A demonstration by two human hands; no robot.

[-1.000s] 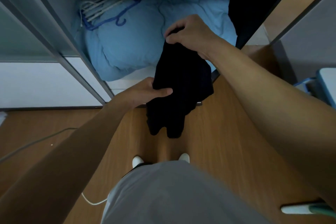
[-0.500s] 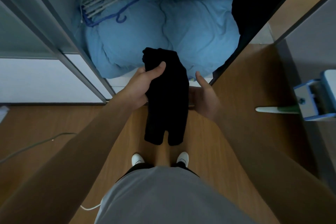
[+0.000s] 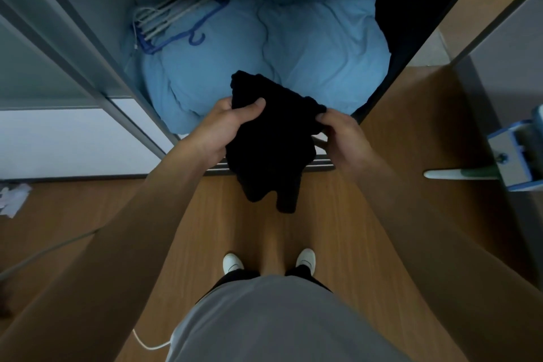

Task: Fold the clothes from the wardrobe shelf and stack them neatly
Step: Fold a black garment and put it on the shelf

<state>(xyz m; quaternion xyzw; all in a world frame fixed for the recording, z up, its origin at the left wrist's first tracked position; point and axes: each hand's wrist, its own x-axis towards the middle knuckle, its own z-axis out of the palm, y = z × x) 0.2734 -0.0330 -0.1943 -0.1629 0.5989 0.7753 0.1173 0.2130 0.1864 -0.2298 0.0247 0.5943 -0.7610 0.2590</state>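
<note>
A black garment point(image 3: 270, 144) hangs bunched in front of the open wardrobe, its lower ends dangling over the wooden floor. My left hand point(image 3: 226, 126) grips its upper left part, thumb on top of the cloth. My right hand point(image 3: 340, 135) pinches the garment's upper right corner. Both hands hold it at the wardrobe's front edge, just above the sliding-door track. Behind it, a light blue duvet point(image 3: 293, 47) fills the bottom of the wardrobe.
A bundle of white and blue hangers point(image 3: 176, 17) lies on the duvet at the back left. A blue and white mop point(image 3: 499, 161) leans at the right. Crumpled paper point(image 3: 11, 197) and a cable point(image 3: 44, 253) lie on the floor at the left. My feet point(image 3: 269, 263) stand below.
My right hand has come up from beside the garment and taken hold of its upper right corner. The garment now spreads wider between both hands.
</note>
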